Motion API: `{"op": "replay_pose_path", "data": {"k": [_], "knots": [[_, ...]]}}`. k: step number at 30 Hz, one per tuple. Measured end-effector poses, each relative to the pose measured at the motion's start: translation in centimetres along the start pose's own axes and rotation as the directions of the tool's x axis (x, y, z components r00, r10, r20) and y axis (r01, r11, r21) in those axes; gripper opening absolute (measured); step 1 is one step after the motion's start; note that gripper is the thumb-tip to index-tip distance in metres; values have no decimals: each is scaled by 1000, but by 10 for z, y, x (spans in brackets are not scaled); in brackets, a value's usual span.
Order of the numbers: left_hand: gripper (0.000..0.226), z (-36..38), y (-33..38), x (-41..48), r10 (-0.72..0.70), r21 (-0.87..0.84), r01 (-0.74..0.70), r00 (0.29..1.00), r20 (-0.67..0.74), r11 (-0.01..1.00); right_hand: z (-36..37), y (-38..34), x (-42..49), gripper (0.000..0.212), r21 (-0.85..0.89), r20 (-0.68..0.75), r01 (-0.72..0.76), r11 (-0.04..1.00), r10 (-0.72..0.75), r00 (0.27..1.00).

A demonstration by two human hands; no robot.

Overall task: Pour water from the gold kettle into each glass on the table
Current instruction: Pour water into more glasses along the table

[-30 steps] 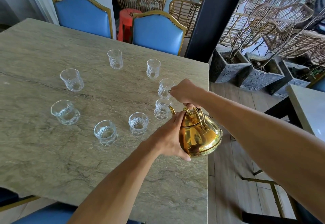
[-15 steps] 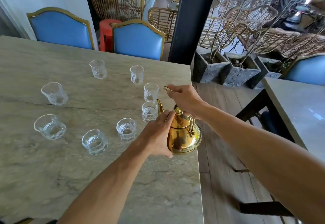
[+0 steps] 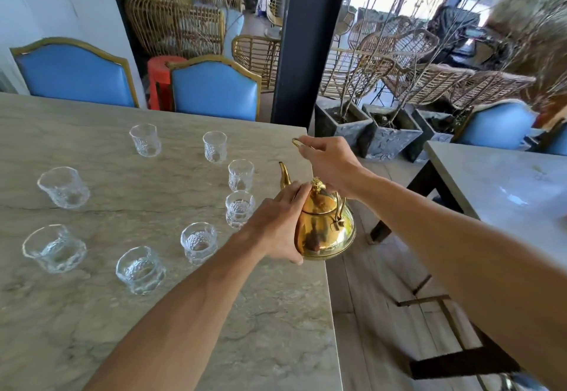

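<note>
Head cam shows the shiny gold metal kettle (image 3: 325, 225) sitting right at the right-hand edge of the grey-green marbled stone table (image 3: 92, 314), upright, its curved spout (image 3: 284, 174) pointing up toward the far side. The left hand (image 3: 280, 222) is laid flat against the kettle's side and lid, fingers spread and not really curled around anything, more steadying it than holding it. The right hand (image 3: 329, 162) is closed in a pinch around the thin gold wire handle (image 3: 297, 142), which pokes out past the fingers above the kettle.

Eight small clear patterned glasses sit in a loose ring on the table. The nearest one (image 3: 240, 212) is just beside the kettle, another (image 3: 241, 174) right behind it, and a third (image 3: 199, 242) a bit closer to the camera. I honestly can't tell which hold water, they're all see-through.

My guess is that polished metal is slippery, and with water inside the kettle will be heavy enough to swing on that skinny handle. I'd carry it by the handle and keep the other palm on the lid knob (image 3: 317, 182) while tipping. The glasses look light and tippy, so bumping one with the spout is a risk, and so is the kettle sliding off that table edge.
</note>
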State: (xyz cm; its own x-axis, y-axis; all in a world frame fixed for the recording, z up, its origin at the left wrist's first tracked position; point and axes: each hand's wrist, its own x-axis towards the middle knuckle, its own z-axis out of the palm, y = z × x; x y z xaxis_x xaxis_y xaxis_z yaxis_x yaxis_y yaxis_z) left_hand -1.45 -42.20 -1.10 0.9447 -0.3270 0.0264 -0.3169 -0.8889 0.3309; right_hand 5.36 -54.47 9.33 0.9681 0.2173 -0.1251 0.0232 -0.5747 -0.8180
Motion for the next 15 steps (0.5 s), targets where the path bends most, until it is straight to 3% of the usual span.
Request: {"op": "replay_pose_path", "data": {"k": [15], "knots": [[152,31,-13,99,-242,-83,232,961,-133,969,-18,16,128,38,-79,275,100,992,-75,959]]}}
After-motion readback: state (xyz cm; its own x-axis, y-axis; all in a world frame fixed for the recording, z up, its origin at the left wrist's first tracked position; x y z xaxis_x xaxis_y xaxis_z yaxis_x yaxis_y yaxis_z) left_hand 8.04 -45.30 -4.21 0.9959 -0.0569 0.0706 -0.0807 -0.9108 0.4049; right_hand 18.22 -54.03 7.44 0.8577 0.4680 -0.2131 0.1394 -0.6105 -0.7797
